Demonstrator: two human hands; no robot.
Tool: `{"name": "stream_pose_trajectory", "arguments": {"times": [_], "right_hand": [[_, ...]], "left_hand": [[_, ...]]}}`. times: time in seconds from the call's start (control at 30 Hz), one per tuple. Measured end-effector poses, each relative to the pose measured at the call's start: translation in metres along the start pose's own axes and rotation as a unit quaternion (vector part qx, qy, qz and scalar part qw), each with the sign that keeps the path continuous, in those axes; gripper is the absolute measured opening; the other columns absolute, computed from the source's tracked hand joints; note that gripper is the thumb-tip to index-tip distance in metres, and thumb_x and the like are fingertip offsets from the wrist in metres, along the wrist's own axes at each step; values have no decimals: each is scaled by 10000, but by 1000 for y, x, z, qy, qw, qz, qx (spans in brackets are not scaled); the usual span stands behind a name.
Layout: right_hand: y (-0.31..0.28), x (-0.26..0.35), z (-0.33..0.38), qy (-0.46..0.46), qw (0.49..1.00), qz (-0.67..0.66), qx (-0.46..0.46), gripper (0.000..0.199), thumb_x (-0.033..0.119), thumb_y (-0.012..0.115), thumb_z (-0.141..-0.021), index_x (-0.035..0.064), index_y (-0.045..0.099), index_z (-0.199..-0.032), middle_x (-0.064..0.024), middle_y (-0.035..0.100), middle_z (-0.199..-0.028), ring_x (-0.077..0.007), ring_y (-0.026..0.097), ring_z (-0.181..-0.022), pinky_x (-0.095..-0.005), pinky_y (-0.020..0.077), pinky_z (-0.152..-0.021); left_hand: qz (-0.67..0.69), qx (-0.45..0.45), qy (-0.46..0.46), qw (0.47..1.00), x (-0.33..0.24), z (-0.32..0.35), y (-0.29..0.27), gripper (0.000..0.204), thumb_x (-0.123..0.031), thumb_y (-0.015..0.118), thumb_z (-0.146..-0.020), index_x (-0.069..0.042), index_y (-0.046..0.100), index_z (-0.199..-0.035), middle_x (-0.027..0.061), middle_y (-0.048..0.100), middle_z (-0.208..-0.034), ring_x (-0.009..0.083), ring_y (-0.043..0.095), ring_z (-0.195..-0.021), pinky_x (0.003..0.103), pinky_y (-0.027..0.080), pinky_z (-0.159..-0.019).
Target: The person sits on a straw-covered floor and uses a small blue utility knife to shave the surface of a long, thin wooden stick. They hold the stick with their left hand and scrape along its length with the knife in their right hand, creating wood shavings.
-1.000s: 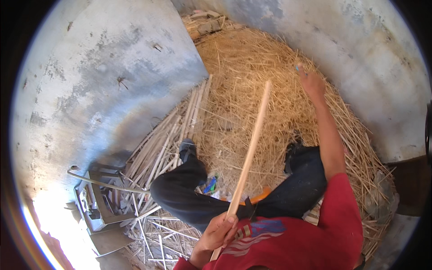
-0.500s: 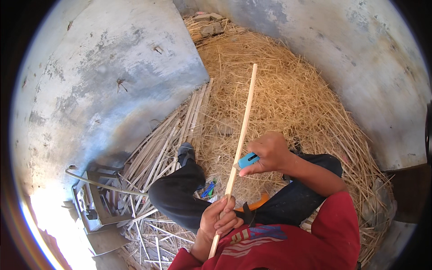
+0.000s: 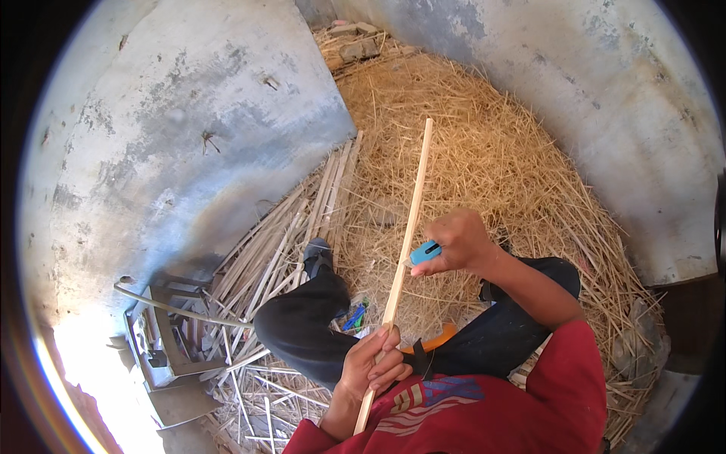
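Observation:
A long, pale wooden strip (image 3: 413,219) slants up and away from my lap, its far end over the straw. My left hand (image 3: 370,363) is closed round its lower part, close to my red shirt. In my closed right hand (image 3: 463,240) is a blue-handled utility knife (image 3: 426,253), held beside the strip's middle. The knife's tip is at or very near the strip's right edge; whether it touches, I cannot tell.
Loose straw and shavings (image 3: 469,144) cover the floor. Long wooden strips (image 3: 321,197) lie in a pile left of my leg. A metal frame (image 3: 162,340) stands at lower left, a curved rod (image 3: 181,309) above it. Weathered walls (image 3: 204,106) rise around; an orange object (image 3: 440,337) lies by my lap.
My right hand with the knife has moved slightly up along the strip, away from me. The strip's far end sits a little lower in the picture. My left hand keeps its grip.

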State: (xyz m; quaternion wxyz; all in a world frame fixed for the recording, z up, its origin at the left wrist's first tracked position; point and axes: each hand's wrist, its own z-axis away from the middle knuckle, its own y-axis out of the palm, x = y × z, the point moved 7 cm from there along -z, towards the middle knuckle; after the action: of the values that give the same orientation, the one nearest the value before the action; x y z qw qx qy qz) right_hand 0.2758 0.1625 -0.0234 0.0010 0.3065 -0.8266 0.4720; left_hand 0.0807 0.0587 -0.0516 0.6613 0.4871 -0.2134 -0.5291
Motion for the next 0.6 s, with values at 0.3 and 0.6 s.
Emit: {"name": "stream_pose_trajectory", "arguments": {"times": [0.3, 0.6], "right_hand": [[23, -27, 4, 107, 993, 42, 14, 734, 818, 394, -771, 144, 643, -621, -1, 477, -446, -156, 463, -366, -307, 353, -356], [2, -143, 2, 204, 970, 124, 37, 769, 817, 346, -799, 124, 474, -490, 17, 408, -427, -121, 384, -343, -287, 295, -330]], "left_hand": [[33, 4, -14, 999, 10, 3, -8, 319, -321, 277, -1033, -133, 384, -799, -43, 297, -411, 94, 292, -299, 225, 352, -545], [-18, -21, -52, 998, 23, 12, -13, 317, -299, 243, -1039, -131, 391, -816, -45, 304, -422, 92, 300, -315, 263, 371, -603]]}}
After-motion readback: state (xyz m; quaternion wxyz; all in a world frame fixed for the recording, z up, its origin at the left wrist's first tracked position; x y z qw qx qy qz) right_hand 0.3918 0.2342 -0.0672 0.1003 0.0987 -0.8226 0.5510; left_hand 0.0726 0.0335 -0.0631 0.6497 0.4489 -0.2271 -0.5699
